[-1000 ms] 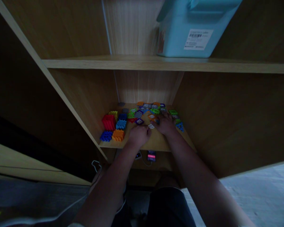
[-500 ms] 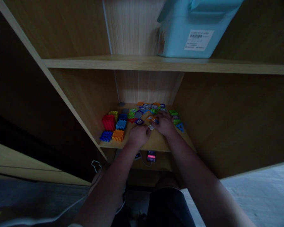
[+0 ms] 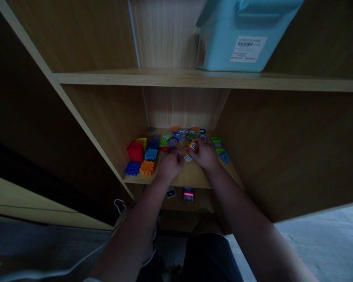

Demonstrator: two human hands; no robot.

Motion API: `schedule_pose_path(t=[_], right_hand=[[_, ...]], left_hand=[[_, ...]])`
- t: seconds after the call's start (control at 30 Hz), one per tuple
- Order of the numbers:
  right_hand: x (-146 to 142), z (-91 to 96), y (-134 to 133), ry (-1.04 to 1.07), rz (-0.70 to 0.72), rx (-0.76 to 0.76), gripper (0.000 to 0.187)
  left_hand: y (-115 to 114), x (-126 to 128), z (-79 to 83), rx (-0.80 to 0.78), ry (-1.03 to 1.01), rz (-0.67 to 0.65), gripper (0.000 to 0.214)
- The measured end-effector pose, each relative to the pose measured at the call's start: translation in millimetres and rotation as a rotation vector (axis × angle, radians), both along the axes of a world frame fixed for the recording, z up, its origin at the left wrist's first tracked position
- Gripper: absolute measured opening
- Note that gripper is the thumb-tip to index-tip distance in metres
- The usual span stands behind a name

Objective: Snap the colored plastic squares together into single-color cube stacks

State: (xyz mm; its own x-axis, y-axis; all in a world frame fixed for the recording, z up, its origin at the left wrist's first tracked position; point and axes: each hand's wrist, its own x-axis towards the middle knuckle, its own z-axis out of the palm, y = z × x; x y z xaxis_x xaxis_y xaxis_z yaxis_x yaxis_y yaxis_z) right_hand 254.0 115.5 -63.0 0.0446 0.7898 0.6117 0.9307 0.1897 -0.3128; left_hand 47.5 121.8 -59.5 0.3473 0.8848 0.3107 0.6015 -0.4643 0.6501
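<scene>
In my right hand (image 3: 206, 154) an orange interlocking building tile (image 3: 193, 146) with a white window grid is pinched and tilted up from the shelf. My left hand (image 3: 171, 163) is closed just left of it, knuckles up; what its fingers hold, if anything, is hidden. A loose white window-grid piece (image 3: 188, 158) lies on the wood between the hands. Beyond the left hand are a grey-and-purple tile (image 3: 173, 141), a red piece (image 3: 164, 149) and green tiles (image 3: 164, 140).
Stacked tiles stand at left: red (image 3: 135, 152), orange (image 3: 147, 168), light blue (image 3: 151, 154) and dark blue (image 3: 132, 169). Green tiles (image 3: 215, 140) and a blue triangle (image 3: 224, 158) lie right. An upper shelf edge (image 3: 164, 80) bears a blue bin (image 3: 238, 43). A lit phone (image 3: 188, 194) sits below.
My right hand has raised and tilted the orange tile so that its white grid faces me. My left hand has shifted slightly up and left, now covering the purple tile near it.
</scene>
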Motion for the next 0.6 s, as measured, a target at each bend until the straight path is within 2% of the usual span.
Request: schedule_pose_path(t=[0.37, 0.6], right_hand=[[-13, -6.1, 13, -0.121, -0.045, -0.261, 0.037], [-9, -6.3, 10, -0.021, -0.11, -0.242, 0.033]], left_hand=[[1, 1, -0.6, 0.047, 0.084, -0.02, 0.012], [-2, 2, 2.6, 0.028, 0.102, -0.014, 0.014]])
